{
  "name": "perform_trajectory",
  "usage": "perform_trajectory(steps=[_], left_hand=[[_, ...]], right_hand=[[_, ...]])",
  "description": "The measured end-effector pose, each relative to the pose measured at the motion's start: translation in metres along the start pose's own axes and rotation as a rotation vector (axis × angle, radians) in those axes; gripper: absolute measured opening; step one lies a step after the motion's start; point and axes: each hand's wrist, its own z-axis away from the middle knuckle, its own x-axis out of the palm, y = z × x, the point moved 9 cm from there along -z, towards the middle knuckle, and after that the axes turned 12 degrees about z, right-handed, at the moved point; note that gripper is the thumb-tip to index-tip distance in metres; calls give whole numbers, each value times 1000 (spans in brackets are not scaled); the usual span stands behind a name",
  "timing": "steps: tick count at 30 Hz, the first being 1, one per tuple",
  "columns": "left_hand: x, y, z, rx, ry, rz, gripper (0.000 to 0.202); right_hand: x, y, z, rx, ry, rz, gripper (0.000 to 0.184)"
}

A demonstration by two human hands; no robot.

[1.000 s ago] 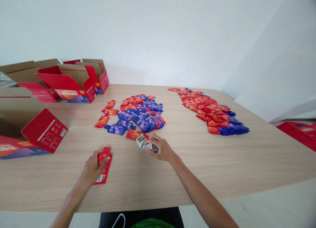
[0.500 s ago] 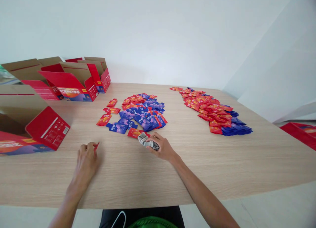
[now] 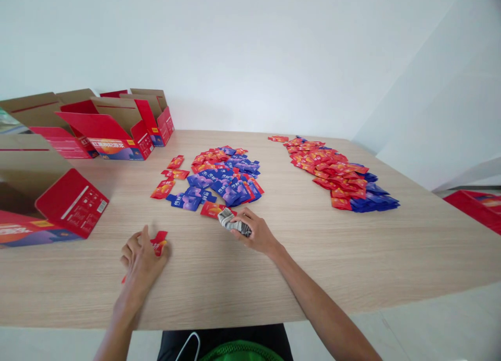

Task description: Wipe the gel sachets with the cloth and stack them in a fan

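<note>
My left hand (image 3: pixel 143 254) rests on the wooden table (image 3: pixel 352 256) near its front edge, fingers curled over a small stack of red sachets (image 3: pixel 159 242). My right hand (image 3: pixel 254 231) grips a stack of sachets (image 3: pixel 234 222) seen edge-on, grey and white, beside the near end of a mixed pile of blue and red sachets (image 3: pixel 221 178). A second pile of red and blue sachets (image 3: pixel 340 174) lies further right, out of both hands' reach.
Open red cardboard boxes stand along the left: one close by (image 3: pixel 50 204) and others at the back left (image 3: pixel 113 129). Loose red sachets (image 3: pixel 168 178) lie left of the middle pile. A red object (image 3: pixel 475 204) sits off the table at right.
My left hand turned its red sachets on edge, then laid them down nearer the front edge. My right hand kept its stack in about the same place.
</note>
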Motion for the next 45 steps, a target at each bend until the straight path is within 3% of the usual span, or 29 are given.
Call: perform_trajectory(steps=[6, 12, 17, 19, 21, 22, 25, 28, 30, 33, 39, 45], left_hand=[[-1, -31, -2, 7, -81, 11, 70], [-4, -27, -17, 100, -41, -7, 67], [-13, -23, -16, 53, 5, -7, 64], [-15, -5, -15, 93, 33, -6, 69], [-7, 32, -16, 237, 20, 16, 71], [4, 61, -15, 383, -43, 40, 68], [44, 130, -21, 633, -216, 70, 53], [81, 171, -32, 753, -327, 70, 51], [97, 181, -37, 774, -365, 60, 48], [105, 178, -35, 774, -382, 51, 45], [94, 166, -12, 753, -387, 118, 52], [86, 162, -4, 628, -387, 380, 42]], right_hand=[[-1, 4, 1, 16, 2, -5, 21], [-4, 11, 1, 31, 19, -17, 20], [-10, 18, 0, 51, 45, -29, 19], [-12, 22, 0, 61, 65, -36, 20], [-15, 27, -1, 73, 89, -42, 21], [-17, 29, -1, 80, 102, -44, 21], [-23, 36, -1, 106, 140, -45, 20], [-30, 42, 0, 132, 170, -37, 19], [-33, 46, 0, 143, 187, -32, 18], [-37, 51, 1, 155, 214, -30, 18], [-40, 55, 1, 174, 259, -59, 20], [-43, 50, 0, 182, 300, -94, 23]])
